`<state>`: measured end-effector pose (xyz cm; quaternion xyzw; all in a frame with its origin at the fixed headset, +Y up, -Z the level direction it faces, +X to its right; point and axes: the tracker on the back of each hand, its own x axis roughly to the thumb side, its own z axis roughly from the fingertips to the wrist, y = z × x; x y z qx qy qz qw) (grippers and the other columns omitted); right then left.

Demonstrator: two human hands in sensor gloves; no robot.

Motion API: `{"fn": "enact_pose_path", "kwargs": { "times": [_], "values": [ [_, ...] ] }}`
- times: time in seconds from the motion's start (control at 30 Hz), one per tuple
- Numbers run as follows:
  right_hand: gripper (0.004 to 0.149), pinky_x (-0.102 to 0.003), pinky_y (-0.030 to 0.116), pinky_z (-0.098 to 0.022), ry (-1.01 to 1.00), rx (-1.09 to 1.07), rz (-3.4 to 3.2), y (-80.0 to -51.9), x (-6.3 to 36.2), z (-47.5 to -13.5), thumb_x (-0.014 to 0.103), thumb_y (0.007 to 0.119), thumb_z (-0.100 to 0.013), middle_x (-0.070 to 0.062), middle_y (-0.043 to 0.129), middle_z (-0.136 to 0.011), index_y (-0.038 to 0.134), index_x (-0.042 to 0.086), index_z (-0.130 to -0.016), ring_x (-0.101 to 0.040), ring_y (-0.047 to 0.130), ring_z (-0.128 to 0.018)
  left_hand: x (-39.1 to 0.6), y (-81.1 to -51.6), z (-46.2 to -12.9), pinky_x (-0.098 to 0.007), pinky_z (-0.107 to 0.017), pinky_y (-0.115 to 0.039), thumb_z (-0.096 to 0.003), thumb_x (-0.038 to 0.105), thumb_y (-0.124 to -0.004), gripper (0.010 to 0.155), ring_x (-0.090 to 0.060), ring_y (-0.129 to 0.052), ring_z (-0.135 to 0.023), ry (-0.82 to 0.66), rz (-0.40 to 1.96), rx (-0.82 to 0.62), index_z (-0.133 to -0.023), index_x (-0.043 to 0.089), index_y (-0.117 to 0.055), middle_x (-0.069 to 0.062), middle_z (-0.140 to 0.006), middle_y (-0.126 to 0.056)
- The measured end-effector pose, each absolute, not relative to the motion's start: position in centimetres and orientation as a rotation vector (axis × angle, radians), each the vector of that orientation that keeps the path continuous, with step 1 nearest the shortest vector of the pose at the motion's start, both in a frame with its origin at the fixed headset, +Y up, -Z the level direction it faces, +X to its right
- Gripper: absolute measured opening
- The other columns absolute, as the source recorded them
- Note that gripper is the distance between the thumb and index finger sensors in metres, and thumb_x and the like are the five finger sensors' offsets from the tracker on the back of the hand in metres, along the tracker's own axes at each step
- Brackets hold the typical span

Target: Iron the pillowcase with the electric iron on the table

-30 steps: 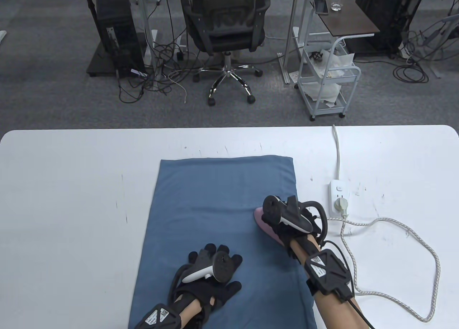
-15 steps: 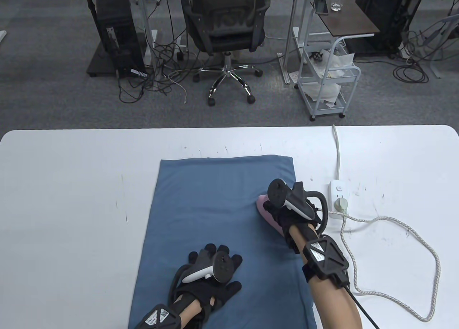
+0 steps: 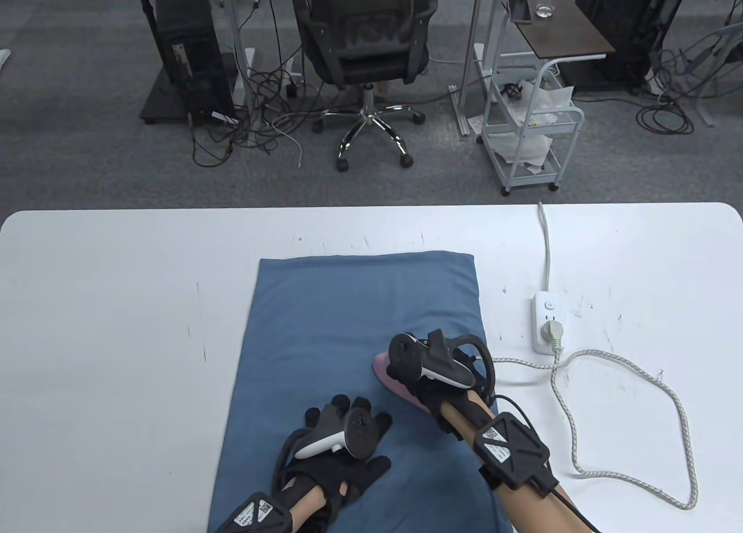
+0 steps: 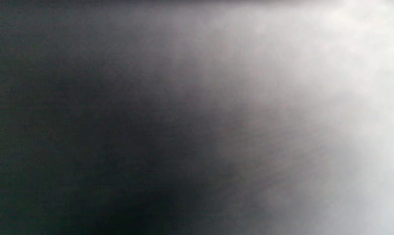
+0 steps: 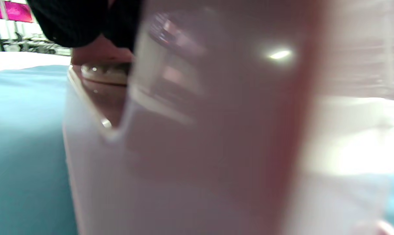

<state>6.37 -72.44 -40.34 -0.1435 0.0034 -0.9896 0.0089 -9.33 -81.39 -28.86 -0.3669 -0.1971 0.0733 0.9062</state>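
Table view shows mid-stroke ironing: the right hand (image 3: 432, 376) grips the pink iron (image 3: 386, 370) on the blue pillowcase (image 3: 348, 324) spread on the bench (image 3: 116, 324), the left hand (image 3: 342, 440) pressing flat-fingered; next, probably, glide toward unpressed cloth.

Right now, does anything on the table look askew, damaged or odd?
Nothing serious. The pillowcase lies flat. The iron's cord sprawls in a loose loop across the table, right of the iron. The left wrist view is only grey blur.

one pillowcase (image 3: 354, 335), one iron (image 3: 390, 373), two hands
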Motion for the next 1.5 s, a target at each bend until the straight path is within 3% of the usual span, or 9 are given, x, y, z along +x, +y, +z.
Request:
{"fn": "enact_pose_path", "kwargs": {
  "times": [0.2,0.4,0.47,0.77,0.97,1.13,1.33,1.5],
  "values": [
    [0.066,-0.036,0.091,-0.035,-0.003,-0.166,-3.121,-72.5,7.5,-46.6,0.054,0.073,-0.045,0.008,0.092,-0.047,0.066,0.012,-0.096,-0.007,0.095,-0.025,-9.3,-81.4,-28.8,-0.070,-0.058,0.016,-0.0485,0.065,-0.038,0.074,-0.034,0.037,-0.090,-0.408,0.151,-0.758,-0.097,0.047,0.015,0.005,-0.099,0.035],
    [0.066,-0.036,0.091,-0.035,-0.049,-0.128,-3.184,-72.4,8.0,-47.5,0.053,0.075,-0.045,0.007,0.093,-0.047,0.067,0.013,-0.096,-0.007,0.095,-0.026,-9.3,-81.4,-28.8,-0.070,-0.058,0.016,-0.0485,0.065,-0.038,0.074,-0.034,0.037,-0.090,-0.408,0.150,-0.758,-0.097,0.047,0.015,0.005,-0.100,0.035],
    [0.065,-0.036,0.091,-0.037,-0.089,-0.157,-3.197,-72.1,8.0,-47.1,0.053,0.075,-0.045,0.008,0.094,-0.049,0.067,0.013,-0.096,-0.007,0.096,-0.027,-9.3,-81.4,-28.8,-0.070,-0.058,0.016,-0.0485,0.065,-0.038,0.074,-0.034,0.037,-0.090,-0.408,0.150,-0.758,-0.097,0.047,0.015,0.005,-0.100,0.035],
    [0.064,-0.037,0.091,-0.038,-0.020,-0.613,-3.146,-71.7,5.7,-39.1,0.053,0.076,-0.045,0.007,0.094,-0.050,0.068,0.013,-0.095,-0.008,0.097,-0.028,-9.3,-81.4,-28.8,-0.070,-0.058,0.016,-0.0485,0.065,-0.038,0.074,-0.034,0.037,-0.090,-0.407,0.149,-0.757,-0.097,0.047,0.015,0.005,-0.100,0.035],
    [0.063,-0.036,0.091,-0.037,-0.061,-0.716,-3.069,-72.4,4.2,-37.8,0.053,0.076,-0.045,0.007,0.094,-0.050,0.070,0.013,-0.094,-0.008,0.097,-0.028,-9.3,-81.4,-28.8,-0.070,-0.058,0.016,-0.0485,0.065,-0.038,0.075,-0.034,0.037,-0.090,-0.408,0.149,-0.758,-0.098,0.046,0.015,0.005,-0.100,0.034],
    [0.064,-0.035,0.091,-0.036,-0.044,-0.637,-3.095,-72.6,3.3,-40.7,0.053,0.075,-0.045,0.008,0.092,-0.048,0.069,0.013,-0.094,-0.007,0.095,-0.027,-9.3,-81.4,-28.8,-0.070,-0.058,0.016,-0.0484,0.065,-0.038,0.074,-0.034,0.037,-0.090,-0.408,0.149,-0.758,-0.097,0.046,0.015,0.005,-0.100,0.035],
    [0.064,-0.035,0.091,-0.036,-0.029,-0.354,-3.158,-72.7,3.4,-46.8,0.053,0.075,-0.045,0.008,0.092,-0.048,0.069,0.013,-0.094,-0.007,0.095,-0.026,-9.3,-81.4,-28.8,-0.070,-0.058,0.016,-0.0483,0.065,-0.038,0.074,-0.034,0.037,-0.090,-0.409,0.149,-0.759,-0.097,0.047,0.015,0.005,-0.100,0.035],
    [0.064,-0.035,0.091,-0.036,-0.084,-0.282,-3.189,-72.4,3.5,-48.3,0.053,0.075,-0.045,0.008,0.093,-0.048,0.069,0.013,-0.094,-0.007,0.095,-0.026,-9.3,-81.4,-28.8,-0.070,-0.058,0.016,-0.0485,0.065,-0.038,0.075,-0.034,0.037,-0.090,-0.409,0.149,-0.759,-0.097,0.046,0.015,0.004,-0.100,0.035]
  ]
}}
